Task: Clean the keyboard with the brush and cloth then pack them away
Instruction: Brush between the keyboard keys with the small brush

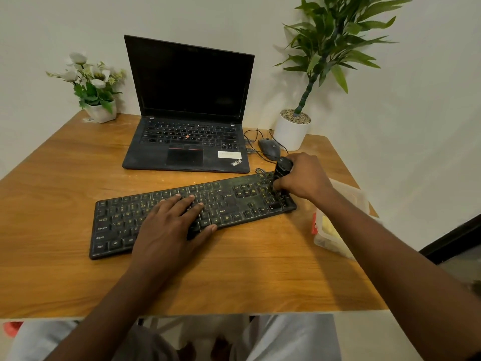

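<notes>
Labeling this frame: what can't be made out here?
Head view only:
- Brush bristles: hidden behind the right hand.
- Keys under the left hand: covered.
- Tub contents: right forearm and cloudy plastic hide them; something yellow, unclear.
- Laptop sticker text: too small.

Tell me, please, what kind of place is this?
Probably a home or small office desk: a wooden table against a plain wall holds an open laptop, a wired mouse and two potted plants.
</notes>
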